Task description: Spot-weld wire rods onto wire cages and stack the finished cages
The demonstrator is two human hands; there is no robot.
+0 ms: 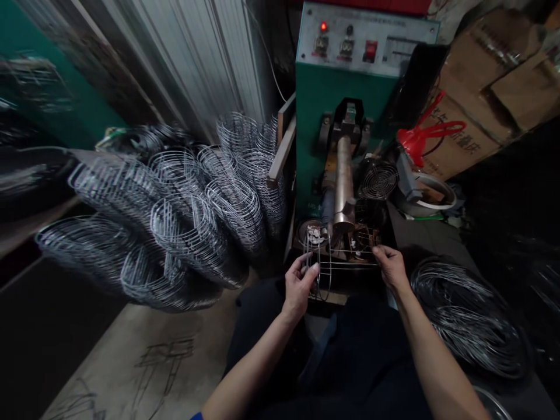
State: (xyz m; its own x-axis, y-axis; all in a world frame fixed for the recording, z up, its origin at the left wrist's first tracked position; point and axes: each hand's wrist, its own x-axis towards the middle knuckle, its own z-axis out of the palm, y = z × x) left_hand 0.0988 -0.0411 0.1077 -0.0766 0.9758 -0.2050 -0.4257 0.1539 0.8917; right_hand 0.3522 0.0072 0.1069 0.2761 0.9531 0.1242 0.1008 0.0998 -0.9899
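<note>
My left hand point(301, 286) is closed around a wire frame point(324, 274) made of thin metal loops joined by long straight wires. Those wires run to the right, where my right hand point(389, 265) pinches them between thumb and fingers. The frame hangs in front of the green machine point(315, 116), just below its thick metal arm point(345, 181). Under the arm stands a round dish point(301, 233) with pale bits in it. Exactly where the wires end in my right hand is hidden by the fingers.
Several stacks of wire loops point(188, 227) stand at left. Coiled wire point(464, 315) lies at right. Behind it are a pot point(437, 192), red-handled tool point(426, 137) and cardboard boxes point(464, 140). A wooden bar point(282, 151) juts out beside the machine.
</note>
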